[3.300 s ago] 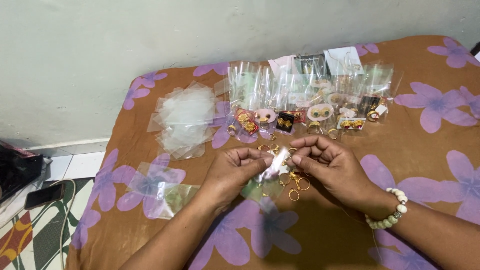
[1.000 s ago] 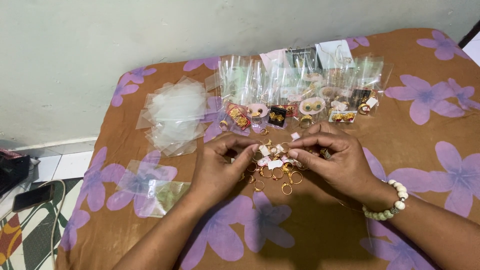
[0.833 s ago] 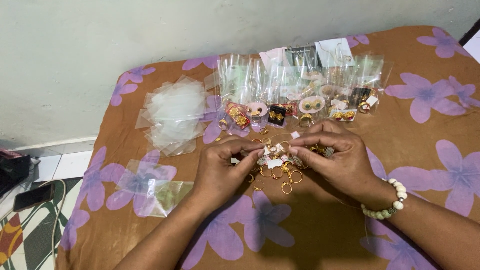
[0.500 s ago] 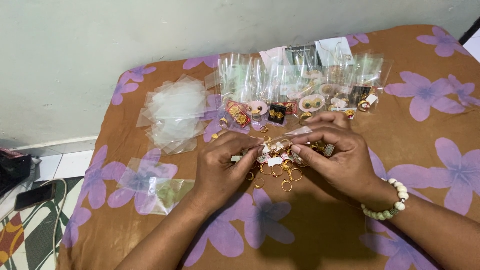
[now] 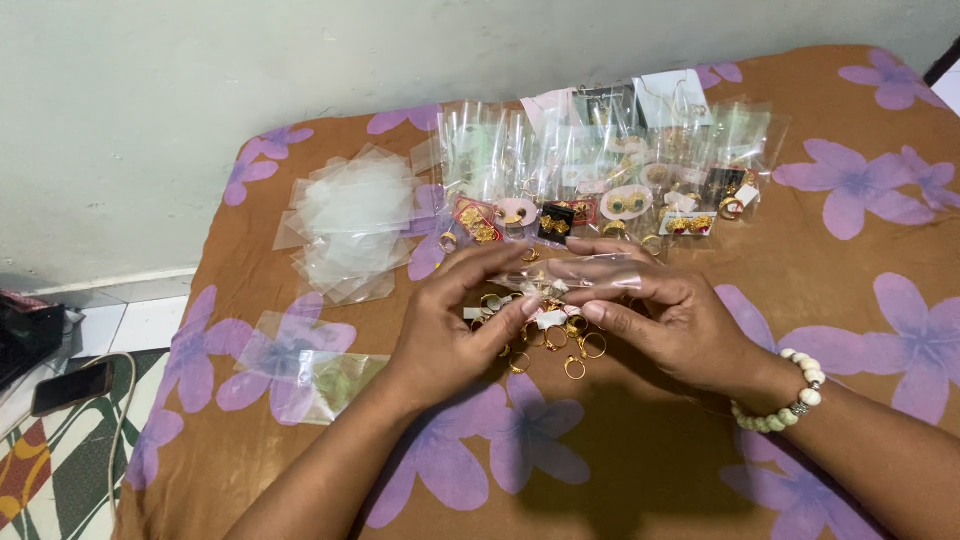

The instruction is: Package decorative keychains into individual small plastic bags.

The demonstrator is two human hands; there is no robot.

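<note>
Small clear bag [image 5: 560, 272] held flat above gold rings [image 5: 560, 345].

Left hand [image 5: 455, 335] and right hand [image 5: 665, 320], fingertips together

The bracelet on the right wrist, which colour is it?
The bracelet has cream-white beads; the head view shows it.

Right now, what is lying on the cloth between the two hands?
In the head view, loose gold rings with small white tags lie between the left hand and the right hand.
</note>
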